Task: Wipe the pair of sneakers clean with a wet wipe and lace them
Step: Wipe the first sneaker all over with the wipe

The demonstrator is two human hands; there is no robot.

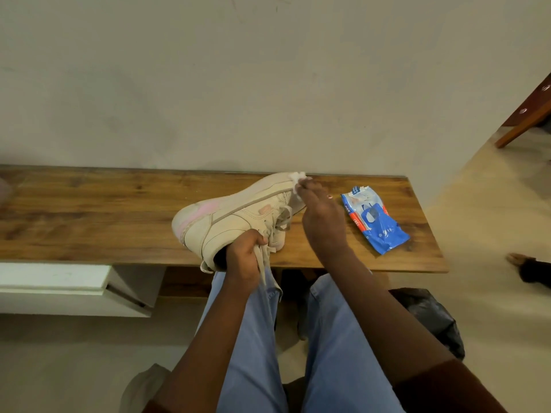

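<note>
— Where does the sneaker (pixel 238 216) point?
— Centre of frame, on the counter (pixel 89 210); long axis diagonal, toe to upper right. Left grip (pixel 243 257) holds its collar; right grip (pixel 322 216) pinches a wet wipe (pixel 298 177) at the toe.

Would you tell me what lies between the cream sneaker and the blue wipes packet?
Head view: the right hand, pinching a white wipe, over bare wooden tabletop.

Head camera looks steeply down, close over table (pixel 89 204).
</note>
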